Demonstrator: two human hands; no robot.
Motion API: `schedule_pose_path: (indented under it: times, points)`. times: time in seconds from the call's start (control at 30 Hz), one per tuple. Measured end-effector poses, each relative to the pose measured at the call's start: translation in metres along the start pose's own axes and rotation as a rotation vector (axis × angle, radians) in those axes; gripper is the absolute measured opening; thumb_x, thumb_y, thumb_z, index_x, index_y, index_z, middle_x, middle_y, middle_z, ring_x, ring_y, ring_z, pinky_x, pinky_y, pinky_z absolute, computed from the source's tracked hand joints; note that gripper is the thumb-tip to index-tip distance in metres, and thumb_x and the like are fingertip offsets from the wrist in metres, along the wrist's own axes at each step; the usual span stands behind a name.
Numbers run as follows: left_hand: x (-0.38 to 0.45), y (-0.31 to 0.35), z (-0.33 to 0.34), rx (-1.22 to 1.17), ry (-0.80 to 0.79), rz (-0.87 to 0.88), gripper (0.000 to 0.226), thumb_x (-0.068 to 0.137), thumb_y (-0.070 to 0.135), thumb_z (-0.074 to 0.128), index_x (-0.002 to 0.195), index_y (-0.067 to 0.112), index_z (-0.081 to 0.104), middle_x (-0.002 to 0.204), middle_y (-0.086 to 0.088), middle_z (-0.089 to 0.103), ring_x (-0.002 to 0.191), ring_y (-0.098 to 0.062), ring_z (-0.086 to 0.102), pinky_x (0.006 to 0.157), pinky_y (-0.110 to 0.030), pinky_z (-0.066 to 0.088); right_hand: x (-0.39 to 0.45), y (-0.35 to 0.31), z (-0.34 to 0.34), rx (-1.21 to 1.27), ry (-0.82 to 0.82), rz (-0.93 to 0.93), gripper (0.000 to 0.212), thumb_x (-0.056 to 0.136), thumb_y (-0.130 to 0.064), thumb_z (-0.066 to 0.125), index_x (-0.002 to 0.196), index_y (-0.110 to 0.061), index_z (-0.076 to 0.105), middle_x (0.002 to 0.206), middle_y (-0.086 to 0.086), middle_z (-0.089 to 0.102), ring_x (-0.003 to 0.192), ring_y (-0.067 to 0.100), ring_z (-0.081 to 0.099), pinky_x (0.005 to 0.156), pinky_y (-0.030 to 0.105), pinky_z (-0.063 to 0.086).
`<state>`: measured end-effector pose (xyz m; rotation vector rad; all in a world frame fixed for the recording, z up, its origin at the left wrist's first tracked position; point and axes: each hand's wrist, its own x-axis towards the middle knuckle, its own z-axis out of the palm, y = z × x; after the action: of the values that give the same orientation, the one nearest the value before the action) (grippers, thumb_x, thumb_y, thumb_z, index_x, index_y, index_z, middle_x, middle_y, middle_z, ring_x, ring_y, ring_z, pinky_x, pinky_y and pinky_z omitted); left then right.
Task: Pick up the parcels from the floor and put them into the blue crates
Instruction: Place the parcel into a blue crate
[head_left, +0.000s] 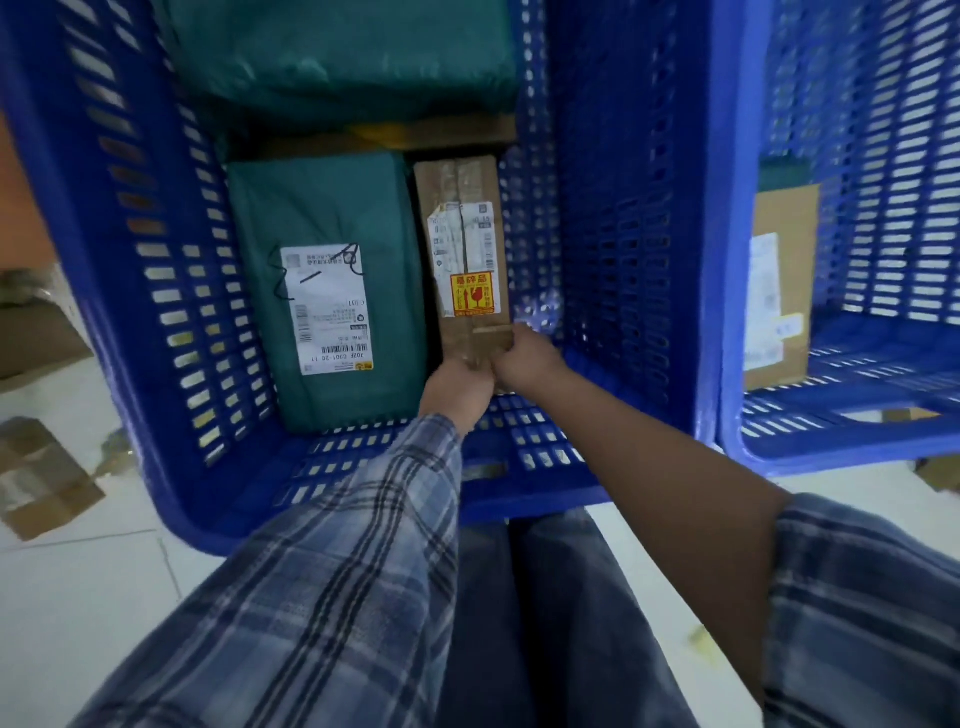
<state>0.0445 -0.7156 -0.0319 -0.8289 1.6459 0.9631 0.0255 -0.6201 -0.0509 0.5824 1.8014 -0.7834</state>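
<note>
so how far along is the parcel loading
Done: two green plastic-wrapped parcels lie in the near blue slatted crate. In hand: both hands, left and right, grip the narrow brown cardboard box beside them. Left: a taped cardboard box still on the floor.

Both arms extend forward and downward, hands side by side and touching. The left hand, in a plaid sleeve, and the right hand, forearm bare, each grip the near end of the narrow cardboard box with curled fingers.
</note>
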Motion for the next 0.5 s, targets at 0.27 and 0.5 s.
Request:
schedule_pose_path:
  times: [0.27, 0.5]
  points:
    - [-0.058, -0.001, -0.048, -0.125, 0.016, -0.154, 0.016, 0.098, 0.015, 0.044, 0.103, 0.006, 0.056, 0.073, -0.011, 0.055, 0.065, -0.024, 0.054, 0.069, -0.035, 0.052, -0.095, 0.014, -0.033, 0.386, 0.055, 0.018, 0.022, 0.094, -0.011, 0.042, 0.099, 0.006, 0.055, 0.084, 0.015, 0.053, 0.072, 0.025, 0.048, 0.064, 0.036, 0.04]
    - [-0.118, 0.026, -0.032, -0.131, 0.01, -0.01, 0.034, 0.1, 0.016, 0.04, 0.129, -0.002, 0.048, 0.078, -0.01, 0.057, 0.067, -0.02, 0.055, 0.066, -0.032, 0.049, -0.172, 0.045, -0.047, 0.822, 0.446, -0.099, 0.018, 0.096, -0.003, 0.04, 0.091, -0.005, 0.057, 0.067, 0.006, 0.057, 0.059, 0.015, 0.054, 0.056, 0.021, 0.048]
